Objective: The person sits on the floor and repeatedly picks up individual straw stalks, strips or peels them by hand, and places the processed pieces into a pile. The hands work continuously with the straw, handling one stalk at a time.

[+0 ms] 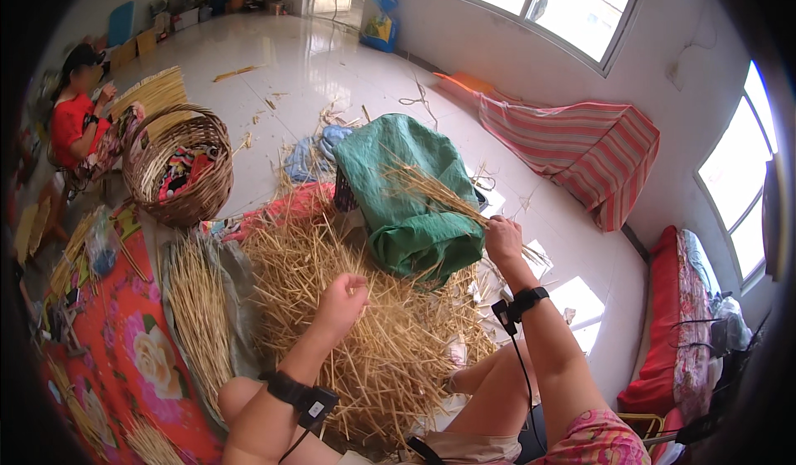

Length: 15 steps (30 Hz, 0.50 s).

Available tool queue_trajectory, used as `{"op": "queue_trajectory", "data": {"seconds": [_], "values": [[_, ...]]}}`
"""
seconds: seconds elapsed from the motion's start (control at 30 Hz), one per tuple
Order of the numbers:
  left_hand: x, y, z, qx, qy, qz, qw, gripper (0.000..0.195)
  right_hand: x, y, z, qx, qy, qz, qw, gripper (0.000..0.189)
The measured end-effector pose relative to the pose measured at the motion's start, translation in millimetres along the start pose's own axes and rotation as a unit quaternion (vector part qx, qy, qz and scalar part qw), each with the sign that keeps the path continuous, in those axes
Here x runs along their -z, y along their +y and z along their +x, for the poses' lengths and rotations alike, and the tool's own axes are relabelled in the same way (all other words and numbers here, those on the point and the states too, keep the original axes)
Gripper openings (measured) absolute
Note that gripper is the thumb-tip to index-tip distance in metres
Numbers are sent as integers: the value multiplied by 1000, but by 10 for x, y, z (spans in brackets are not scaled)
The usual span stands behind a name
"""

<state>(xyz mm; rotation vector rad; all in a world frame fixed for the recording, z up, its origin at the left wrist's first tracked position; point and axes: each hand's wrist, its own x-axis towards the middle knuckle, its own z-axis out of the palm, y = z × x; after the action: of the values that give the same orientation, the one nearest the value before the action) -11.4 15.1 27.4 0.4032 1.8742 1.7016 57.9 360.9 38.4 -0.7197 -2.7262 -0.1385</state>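
Note:
My right hand (505,240) grips a thin bundle of straw stalks (444,194). The stalks fan out to the left over a green woven-plastic sheet (404,154), which drapes a support mostly hidden under it. Above a large heap of loose straw (373,365) hovers my left hand (342,306), fingers curled; whether a stalk lies between them I cannot tell. Left of the heap, a neat row of straight stalks (198,316) rests on a grey-green sheet (239,297).
A wicker basket (214,185) with colourful cloth stands at left. Beyond it sits a person in red (71,123) beside a straw mat (168,89). A red floral cloth (112,334) covers the left floor. Striped fabric (578,148) drapes along the right wall. Straw litters the tiles.

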Motion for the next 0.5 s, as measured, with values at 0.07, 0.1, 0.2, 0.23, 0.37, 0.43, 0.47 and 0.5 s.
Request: {"op": "queue_trajectory", "data": {"seconds": [0.07,0.1,0.2,0.23,0.37,0.43,0.47,0.5], "values": [[-1,1,-1,-5,3,-3,1000,23,-12,93,11,0,5,19,1000,18],[9,-16,6,-8,4,-14,1000,24,3,106,27,1,7,29,1000,18],[37,-40,16,-12,10,-36,999,28,91,122,52,-6,25,33,999,16],[45,-20,12,-11,13,-38,999,27,128,118,46,-4,34,34,999,16],[39,10,13,-19,10,-40,999,27,181,238,54,-13,52,75,996,16],[61,-1,18,-17,12,-42,999,27,295,181,30,-14,65,88,994,15],[67,-2,18,-17,12,-43,999,27,362,153,21,-13,78,74,994,15],[62,11,14,-15,13,-40,999,27,427,161,14,-3,93,65,994,15]]}}
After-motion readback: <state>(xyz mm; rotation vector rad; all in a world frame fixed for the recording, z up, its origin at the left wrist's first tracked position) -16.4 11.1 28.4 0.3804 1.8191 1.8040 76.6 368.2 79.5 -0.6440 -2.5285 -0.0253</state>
